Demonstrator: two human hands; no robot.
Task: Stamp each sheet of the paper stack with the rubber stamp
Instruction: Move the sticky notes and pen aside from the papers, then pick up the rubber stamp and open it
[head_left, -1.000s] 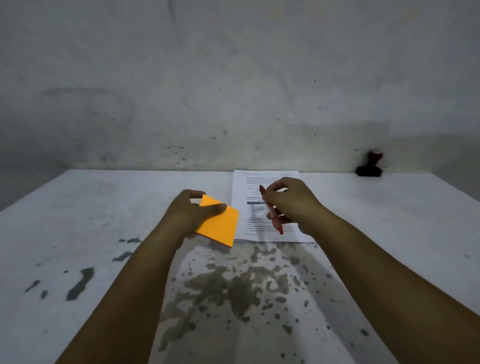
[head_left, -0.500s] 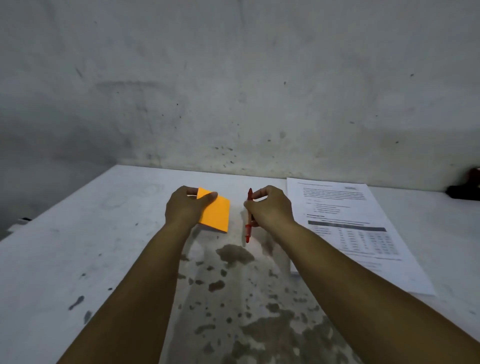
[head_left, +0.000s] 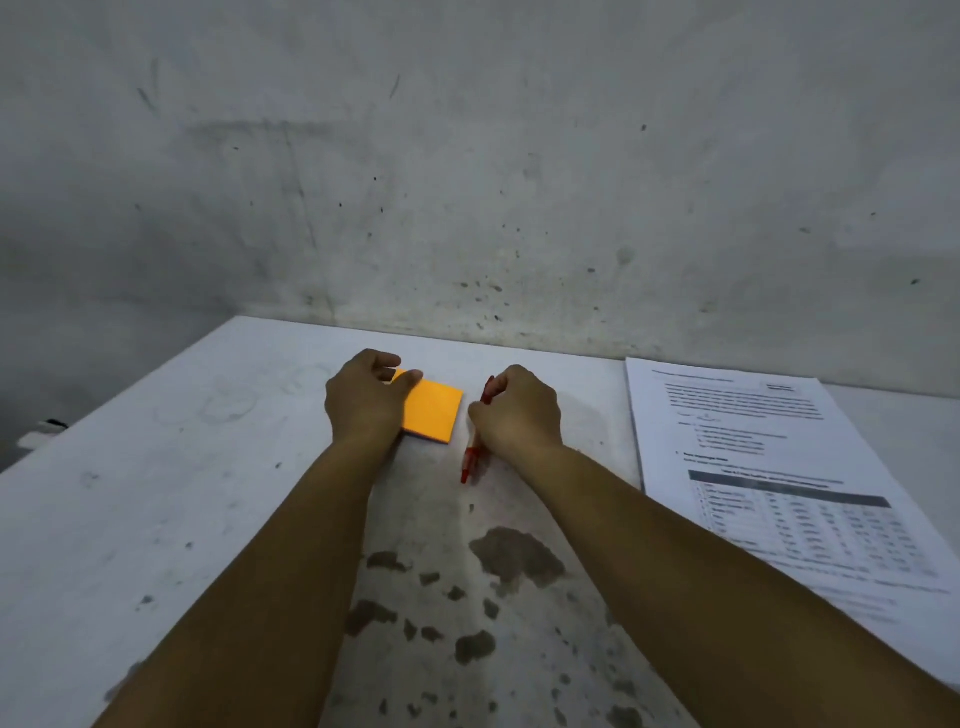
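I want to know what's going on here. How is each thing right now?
Left hand: grips the orange notepad.
Orange notepad: flat on the table.
Right hand: curled round the red pen.
Red pen: tip down by the table.
Paper stack: lying flat, untouched.
Table: stained, paint chipped.

Dim, flat, greyish light overall; no glare. Soft faint shadows under the hands (head_left: 363, 402) on the tabletop (head_left: 156, 493). Wide-angle bending toward the edges. Print on the paper stack (head_left: 779, 467) smeared, unreadable. Left corner darkest.
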